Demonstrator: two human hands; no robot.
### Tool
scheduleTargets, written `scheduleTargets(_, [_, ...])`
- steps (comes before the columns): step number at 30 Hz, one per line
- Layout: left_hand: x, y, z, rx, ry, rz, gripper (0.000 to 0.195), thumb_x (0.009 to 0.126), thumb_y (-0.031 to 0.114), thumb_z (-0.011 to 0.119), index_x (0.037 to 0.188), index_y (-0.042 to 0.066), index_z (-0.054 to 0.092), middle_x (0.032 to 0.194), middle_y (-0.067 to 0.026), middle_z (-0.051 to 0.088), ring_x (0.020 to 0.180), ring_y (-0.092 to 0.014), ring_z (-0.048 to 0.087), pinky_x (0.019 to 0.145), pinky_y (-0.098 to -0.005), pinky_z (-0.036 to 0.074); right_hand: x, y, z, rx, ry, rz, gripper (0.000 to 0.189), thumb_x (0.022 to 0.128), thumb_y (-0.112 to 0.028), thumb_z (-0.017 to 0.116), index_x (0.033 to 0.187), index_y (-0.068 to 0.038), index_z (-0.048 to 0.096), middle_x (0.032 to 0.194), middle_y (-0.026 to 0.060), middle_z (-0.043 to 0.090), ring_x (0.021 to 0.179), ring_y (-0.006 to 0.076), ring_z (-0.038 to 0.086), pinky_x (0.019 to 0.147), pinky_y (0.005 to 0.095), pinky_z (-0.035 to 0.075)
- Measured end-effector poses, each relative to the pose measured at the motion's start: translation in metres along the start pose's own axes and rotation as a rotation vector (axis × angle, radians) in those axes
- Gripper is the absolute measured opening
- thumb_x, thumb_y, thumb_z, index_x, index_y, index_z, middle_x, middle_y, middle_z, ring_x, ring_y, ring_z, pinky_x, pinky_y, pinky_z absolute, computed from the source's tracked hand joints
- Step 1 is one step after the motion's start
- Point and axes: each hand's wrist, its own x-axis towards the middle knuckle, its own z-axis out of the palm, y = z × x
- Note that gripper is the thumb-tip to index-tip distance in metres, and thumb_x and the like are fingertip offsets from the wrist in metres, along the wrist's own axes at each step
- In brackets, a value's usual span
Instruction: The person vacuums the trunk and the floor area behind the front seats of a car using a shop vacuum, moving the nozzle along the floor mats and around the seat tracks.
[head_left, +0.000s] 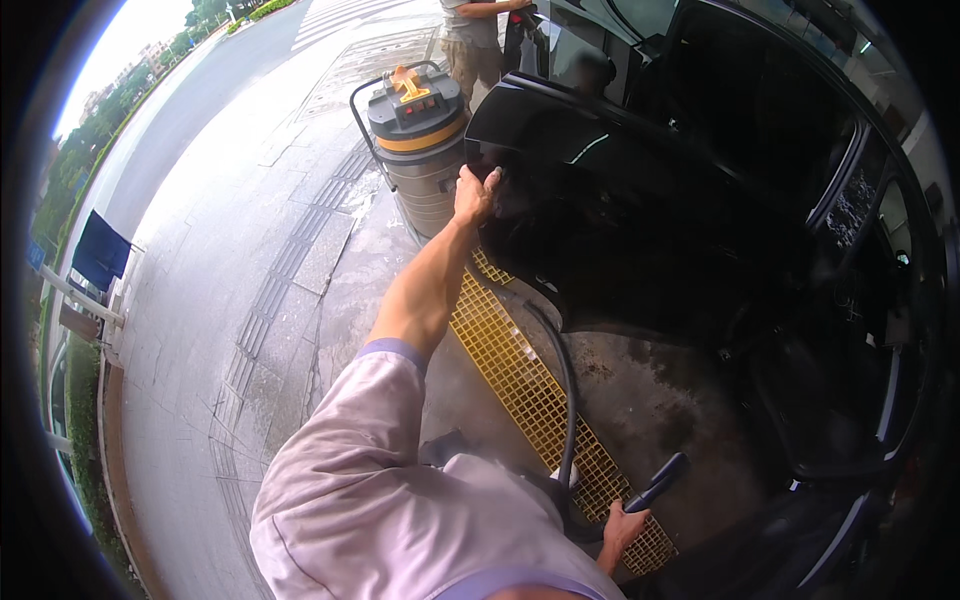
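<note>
My left hand (478, 196) is stretched forward and grips the edge of an open black car door (600, 217), with the thumb on its near face. Low in the view, my right hand (624, 529) is closed around a black vacuum wand (656, 484), whose nozzle points up and to the right. A black hose (568, 390) runs from near my right hand, over the floor grating and under the door. Beyond my left hand stands a wet-dry vacuum (421, 161) with a steel drum, a dark lid and an orange band.
A yellow floor grating (525, 379) crosses the concrete beneath the hose. On the right is the open car's dark interior (817, 397). Another person (471, 45) stands behind the vacuum by the car. Paving and a road lie to the left, with a low hedge at the far left.
</note>
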Motion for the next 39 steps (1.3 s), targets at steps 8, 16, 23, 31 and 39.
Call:
scheduleTargets(8, [0.126, 0.001, 0.089, -0.023, -0.058, -0.108, 0.087, 0.088, 0.058, 0.07, 0.135, -0.009, 0.042, 0.125, -0.0353, 0.061, 0.117, -0.048, 0.061, 0.1, -0.0515, 0.049, -0.066, -0.078, -0.046, -0.333, 0.101, -0.263, 0.077, 0.077, -0.045, 0.081, 0.128, 0.007, 0.06, 0.125, 0.0275, 0.062, 0.119, 0.0431, 0.056, 0.105, 0.0508, 0.039])
scheduleTargets(16, [0.241, -0.014, 0.162, -0.066, -0.243, -0.219, 0.108, 0.094, 0.079, 0.037, 0.151, -0.012, 0.023, 0.13, -0.0452, 0.053, 0.125, -0.053, 0.054, 0.108, -0.0511, 0.042, 0.033, -0.179, 0.095, -0.083, 0.008, 0.322, 0.074, 0.077, -0.029, 0.075, 0.135, 0.007, 0.047, 0.108, 0.0272, 0.068, 0.096, 0.0447, 0.069, 0.082, 0.0551, 0.055])
scheduleTargets(23, [0.219, -0.121, 0.155, 0.115, -0.618, 0.1, 0.083, 0.102, 0.064, 0.037, 0.151, -0.003, 0.038, 0.136, -0.0357, 0.055, 0.129, -0.047, 0.054, 0.108, -0.0496, 0.043, 0.035, -0.254, 0.128, -0.175, 0.006, 0.176, 0.069, 0.085, -0.034, 0.071, 0.137, 0.003, 0.045, 0.106, 0.025, 0.069, 0.093, 0.0454, 0.069, 0.081, 0.0559, 0.056])
scheduleTargets(31, [0.278, -0.205, 0.117, 0.313, -0.814, 0.169, 0.075, 0.101, 0.059, 0.047, 0.146, 0.0, 0.047, 0.129, -0.0299, 0.062, 0.12, -0.047, 0.059, 0.102, -0.0493, 0.048, -0.039, -0.351, 0.171, -0.142, 0.045, 0.405, 0.061, 0.083, -0.035, 0.075, 0.129, -0.001, 0.054, 0.108, 0.0208, 0.069, 0.095, 0.041, 0.069, 0.081, 0.0571, 0.056])
scheduleTargets(39, [0.397, -0.37, 0.101, 1.21, -1.034, 0.939, 0.033, 0.092, 0.028, 0.057, 0.115, 0.013, 0.074, 0.128, -0.0103, 0.066, 0.13, -0.029, 0.051, 0.112, -0.0477, 0.033, -0.101, -0.321, 0.19, -0.202, 0.3, 0.362, 0.076, 0.075, -0.038, 0.08, 0.133, 0.004, 0.054, 0.116, 0.0272, 0.069, 0.107, 0.0477, 0.066, 0.09, 0.0539, 0.052])
